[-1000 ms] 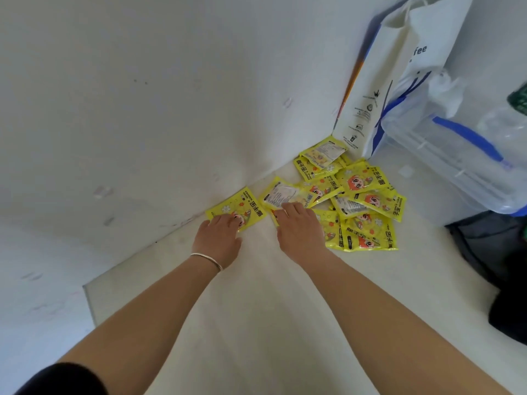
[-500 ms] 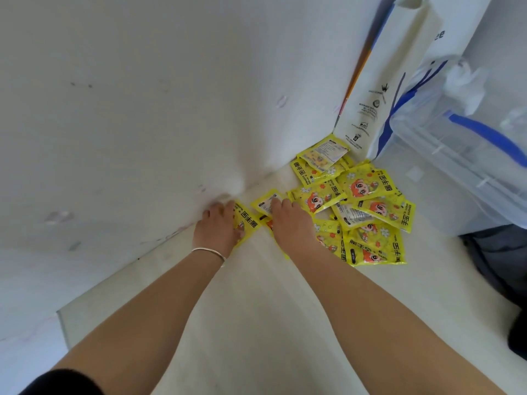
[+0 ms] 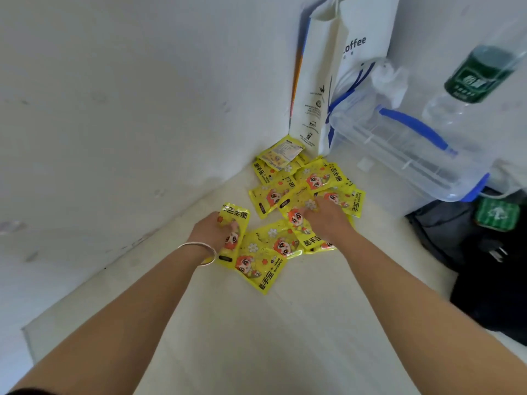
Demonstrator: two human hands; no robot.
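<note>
Several yellow hand-warmer packets [image 3: 305, 183] with a cartoon face lie in a loose pile on the cream surface [image 3: 256, 337], in the corner by the white wall. My left hand [image 3: 209, 230], a thin bangle on its wrist, grips one packet [image 3: 235, 220] at the pile's left edge, a finger curled over its front. Another packet [image 3: 261, 266] lies face up just below it. My right hand [image 3: 325, 219] rests on top of the middle of the pile with fingers stretched over a packet [image 3: 296, 220].
A white paper bag [image 3: 342, 81] printed "coffee" leans in the corner. Beside it stands a clear plastic box with blue handles [image 3: 399, 143]. A bottle with a green label [image 3: 479, 75] is at the upper right. A black bag [image 3: 484, 275] lies at the right edge.
Both hands left the spot by the wall and shifted right. My left hand took hold of a packet that lay flat before. My right hand moved onto the pile.
</note>
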